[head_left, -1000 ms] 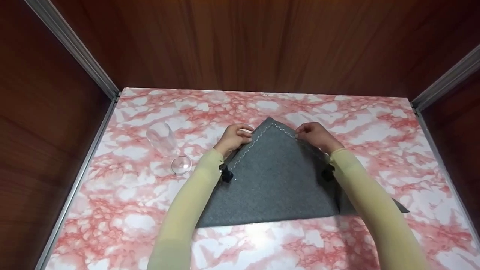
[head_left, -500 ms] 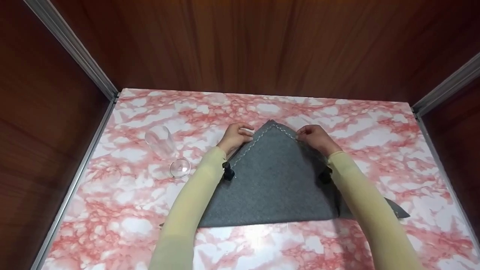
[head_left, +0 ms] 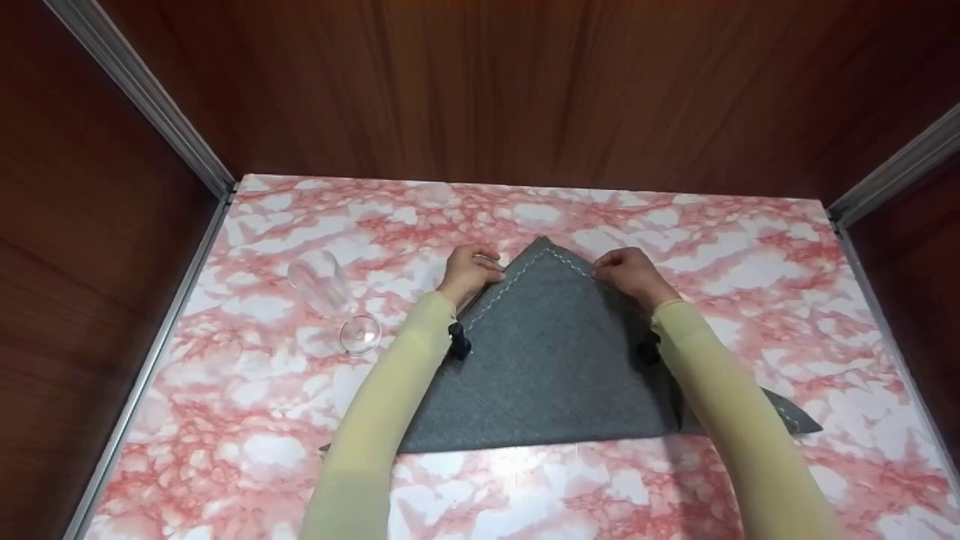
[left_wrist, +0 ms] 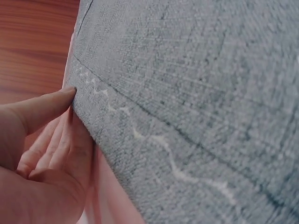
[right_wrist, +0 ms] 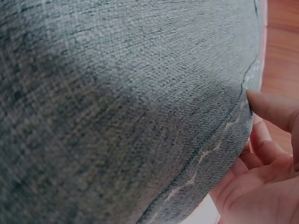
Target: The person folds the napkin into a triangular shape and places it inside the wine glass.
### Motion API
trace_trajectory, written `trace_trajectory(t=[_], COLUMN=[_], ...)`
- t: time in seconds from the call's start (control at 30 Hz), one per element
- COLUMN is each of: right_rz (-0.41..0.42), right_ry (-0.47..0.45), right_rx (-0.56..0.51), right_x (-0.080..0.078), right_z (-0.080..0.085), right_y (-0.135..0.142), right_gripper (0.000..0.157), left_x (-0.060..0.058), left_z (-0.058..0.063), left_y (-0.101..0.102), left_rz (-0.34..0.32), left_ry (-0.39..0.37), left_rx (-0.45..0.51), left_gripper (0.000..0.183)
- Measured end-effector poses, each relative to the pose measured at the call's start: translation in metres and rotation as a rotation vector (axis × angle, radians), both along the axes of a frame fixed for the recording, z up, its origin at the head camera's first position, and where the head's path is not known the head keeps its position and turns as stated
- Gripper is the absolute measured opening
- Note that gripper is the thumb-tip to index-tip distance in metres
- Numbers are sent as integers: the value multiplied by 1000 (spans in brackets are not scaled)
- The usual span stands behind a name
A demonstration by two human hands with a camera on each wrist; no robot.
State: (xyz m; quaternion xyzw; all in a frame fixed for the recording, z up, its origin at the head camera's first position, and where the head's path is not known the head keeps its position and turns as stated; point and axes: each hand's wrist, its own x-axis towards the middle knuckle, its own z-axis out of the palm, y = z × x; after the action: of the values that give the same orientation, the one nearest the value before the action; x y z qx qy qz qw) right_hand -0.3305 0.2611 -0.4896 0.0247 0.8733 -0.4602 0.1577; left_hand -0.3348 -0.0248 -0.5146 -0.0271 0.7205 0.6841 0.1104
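Observation:
A grey cloth (head_left: 555,352) with light zigzag stitching along its hem lies folded to a peak at the far side. My left hand (head_left: 469,274) pinches its left slanting edge, a little below the peak. On the opposite slanting edge, my right hand (head_left: 634,274) pinches the hem between thumb and fingers. The left wrist view has the thumb (left_wrist: 51,108) on top of the cloth edge, the other fingers beneath. In the right wrist view the thumb (right_wrist: 273,109) presses the stitched border, with fingers curled behind it. The forearms cover parts of the cloth's lower sides.
A clear drinking glass (head_left: 319,281) lies to the left of the cloth, its round base (head_left: 360,334) toward me. The red and white marbled table (head_left: 247,405) meets dark wood panels (head_left: 480,90) at the back and on both sides. A cloth corner sticks out past the right sleeve.
Both hands keep their pinch on the cloth edges and have barely moved. The peak dipped and rounded slightly half a second ago and now looks straighter. The view has shifted a little.

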Motion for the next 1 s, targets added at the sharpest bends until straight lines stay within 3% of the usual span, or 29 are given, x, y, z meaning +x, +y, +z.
trace_trajectory(t=[0.13,0.47,0.67,1.0], right_rz=[6,74,58,92], right_ry=[-21,-76,-105,-142], right_rx=[-9,-78,-166,-96], right_x=[1,9,10,22], right_z=[3,12,9,15], right_y=[3,14,21,36], right_gripper=[22,31,34,32], left_x=[3,5,10,23], left_z=[5,10,10,7], left_y=[-2,-14,-19,-36], left_rz=[8,-92,-132,-199], left_ry=[-45,-184,-208,-242], left_rx=[26,48,32,-4], left_gripper=[39,43,42,41])
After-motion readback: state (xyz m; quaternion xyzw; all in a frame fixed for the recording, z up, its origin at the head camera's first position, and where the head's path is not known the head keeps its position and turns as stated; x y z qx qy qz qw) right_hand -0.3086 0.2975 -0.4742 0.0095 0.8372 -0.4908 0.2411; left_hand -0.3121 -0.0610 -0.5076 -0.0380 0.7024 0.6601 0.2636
